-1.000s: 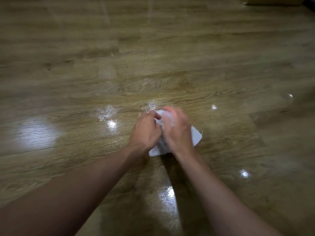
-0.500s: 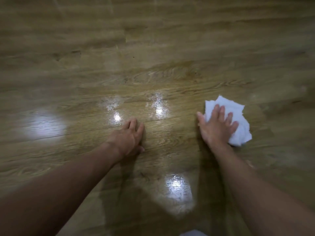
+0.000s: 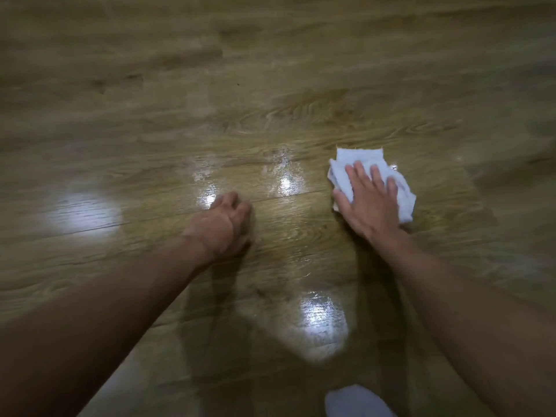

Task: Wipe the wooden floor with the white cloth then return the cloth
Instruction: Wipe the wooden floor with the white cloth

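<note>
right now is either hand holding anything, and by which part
Nothing is gripped. The right hand presses flat, fingers straight, on the middle of the white cloth; the left hand rests on the wooden floor and holds nothing.

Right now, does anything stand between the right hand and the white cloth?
Nothing visible does. The right hand presses flat on the white cloth, which lies on the wooden floor. The left hand rests on the floor to its left, apart from the cloth.
</note>
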### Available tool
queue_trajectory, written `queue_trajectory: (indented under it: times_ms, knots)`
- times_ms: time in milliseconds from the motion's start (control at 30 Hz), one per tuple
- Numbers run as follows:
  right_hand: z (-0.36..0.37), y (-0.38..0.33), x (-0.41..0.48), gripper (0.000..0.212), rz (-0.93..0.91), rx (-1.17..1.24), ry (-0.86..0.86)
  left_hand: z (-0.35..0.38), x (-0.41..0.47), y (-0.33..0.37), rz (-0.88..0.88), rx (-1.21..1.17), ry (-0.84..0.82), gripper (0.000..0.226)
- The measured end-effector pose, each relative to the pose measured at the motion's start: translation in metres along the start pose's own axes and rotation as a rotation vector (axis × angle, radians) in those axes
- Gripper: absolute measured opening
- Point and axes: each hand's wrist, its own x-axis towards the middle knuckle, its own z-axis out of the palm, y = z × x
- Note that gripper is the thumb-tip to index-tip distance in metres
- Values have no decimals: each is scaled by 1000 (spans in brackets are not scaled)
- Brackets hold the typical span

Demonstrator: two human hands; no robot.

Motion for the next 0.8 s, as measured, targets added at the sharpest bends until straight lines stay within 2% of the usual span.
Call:
queue_trajectory:
  times_ms: [67,167,200,267,333,400,500,567,633,700,800]
  knots:
    - [9,-40,1,65,-32,86,-3,0,-4,-10,-75,-72,34,48]
    - [22,-110,-60,66,-365,65,71,-4,-7,-31,-182,-240,84,56]
    - [23,-126,-86,68,-464,48,47,-6,-9,-35,-214,-283,71,52]
    - [20,-135,-117,71,-669,-2,-41,-3,-14,-43,-231,-350,85,45]
    - [19,-118,-99,69,-845,-24,-51,3,-25,-56,-265,-395,86,49]
    - [17,-105,-55,64,-785,-69,28,11,-38,-70,-281,-386,119,54]
    - [14,-129,0,64,-383,-13,-15,16,-60,-79,-297,-308,157,53]
    - [21,-170,-4,64,-279,38,-33,14,-72,-86,-338,-291,203,49]
    - [36,-207,-39,62,-429,63,76,13,-79,-104,-384,-249,233,45]
    - [44,-234,-97,62,-701,65,104,13,-86,-124,-436,-220,235,42]
    - [40,-244,-149,63,-1114,23,-62,16,-89,-140,-503,-257,218,48]
